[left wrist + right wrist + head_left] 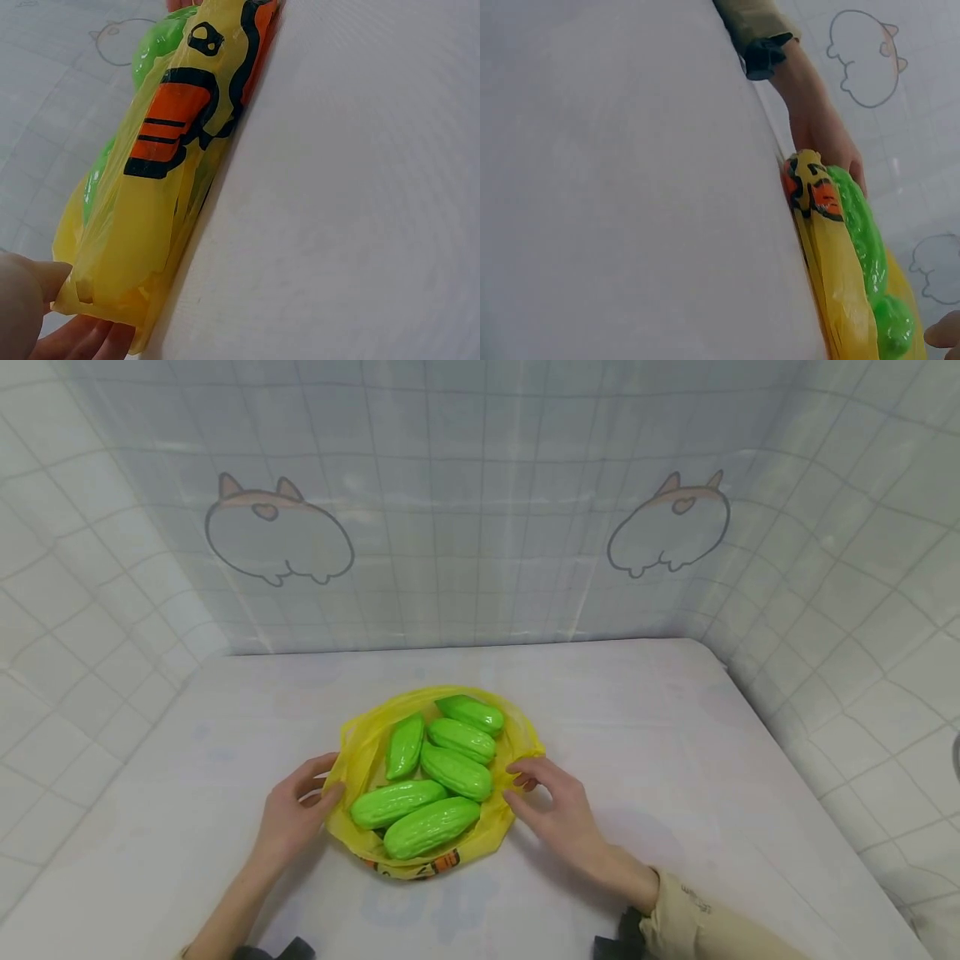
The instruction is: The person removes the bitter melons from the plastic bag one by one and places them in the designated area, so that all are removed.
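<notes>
A yellow plastic bag (414, 870), its rim spread wide, sits on the white table. Inside lie several glossy, ridged green bitter melons (432, 828), also partly seen in both wrist views. At the bag's left edge my left hand (296, 806) pinches the plastic between thumb and fingers; the left wrist view shows the thumb on one face and the fingers behind. My right hand (558, 814) is at the right edge, fingers loosely bent at the rim. In the right wrist view, its thumb (945, 330) stands apart from the bag.
The white table (660, 735) is bounded by a tiled-pattern curtain (480, 568) at the back and similar walls at both sides. Faint outlined animal drawings (279, 539) mark the curtain. A black strap (626, 935) lies around the right wrist.
</notes>
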A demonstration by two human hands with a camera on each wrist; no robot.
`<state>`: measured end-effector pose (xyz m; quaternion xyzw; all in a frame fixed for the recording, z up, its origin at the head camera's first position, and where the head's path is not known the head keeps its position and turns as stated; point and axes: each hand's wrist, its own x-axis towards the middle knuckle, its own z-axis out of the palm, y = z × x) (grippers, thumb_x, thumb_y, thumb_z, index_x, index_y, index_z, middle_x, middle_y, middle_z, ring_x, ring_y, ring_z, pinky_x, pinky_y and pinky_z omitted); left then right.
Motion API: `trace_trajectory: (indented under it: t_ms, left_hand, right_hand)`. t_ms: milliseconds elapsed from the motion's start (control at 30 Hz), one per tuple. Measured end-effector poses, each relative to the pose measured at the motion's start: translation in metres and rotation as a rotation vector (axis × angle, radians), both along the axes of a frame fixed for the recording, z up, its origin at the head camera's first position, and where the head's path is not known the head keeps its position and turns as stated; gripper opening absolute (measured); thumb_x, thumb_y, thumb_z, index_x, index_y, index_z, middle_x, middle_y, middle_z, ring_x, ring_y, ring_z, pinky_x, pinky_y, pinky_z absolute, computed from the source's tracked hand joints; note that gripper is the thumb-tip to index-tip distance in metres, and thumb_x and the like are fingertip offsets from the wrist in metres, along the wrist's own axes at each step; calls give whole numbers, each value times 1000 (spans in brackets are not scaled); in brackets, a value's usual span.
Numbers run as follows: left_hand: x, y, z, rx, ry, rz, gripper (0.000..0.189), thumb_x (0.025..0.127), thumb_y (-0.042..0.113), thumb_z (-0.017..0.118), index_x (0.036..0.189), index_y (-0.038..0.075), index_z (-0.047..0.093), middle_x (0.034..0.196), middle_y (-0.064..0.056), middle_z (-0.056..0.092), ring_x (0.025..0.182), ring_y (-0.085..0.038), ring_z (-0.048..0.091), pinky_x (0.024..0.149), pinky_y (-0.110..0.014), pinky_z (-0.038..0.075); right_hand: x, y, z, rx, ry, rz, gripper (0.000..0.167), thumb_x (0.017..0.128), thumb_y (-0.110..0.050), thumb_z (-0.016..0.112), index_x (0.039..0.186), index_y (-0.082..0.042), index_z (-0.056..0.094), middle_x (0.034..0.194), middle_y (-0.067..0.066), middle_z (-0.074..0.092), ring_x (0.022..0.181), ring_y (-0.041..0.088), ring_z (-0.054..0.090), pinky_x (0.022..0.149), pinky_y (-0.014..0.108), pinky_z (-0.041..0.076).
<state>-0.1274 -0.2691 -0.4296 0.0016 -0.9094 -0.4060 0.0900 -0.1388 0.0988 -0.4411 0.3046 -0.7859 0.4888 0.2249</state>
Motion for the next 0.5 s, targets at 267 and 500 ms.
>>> trace_trajectory:
  t_ms: [267, 500]
  left_hand:
    - [1, 0, -1, 12, 17, -1, 41, 98, 23, 64, 137, 13, 60, 134, -12, 63, 95, 19, 49, 81, 0, 42]
    - [1, 0, -3, 20, 30, -2, 40, 98, 21, 65, 136, 12, 60, 133, -12, 64, 94, 17, 50, 80, 1, 42]
  right_hand:
    - [0, -17, -4, 47, -28, -36, 36, 80, -8, 82, 112, -1, 68, 100, 8, 70, 86, 19, 66, 75, 29, 58]
    - [-1, -28, -7, 75, -148, -79, 42, 81, -19, 83, 118, -6, 68, 106, 2, 68, 93, 16, 64, 80, 28, 56]
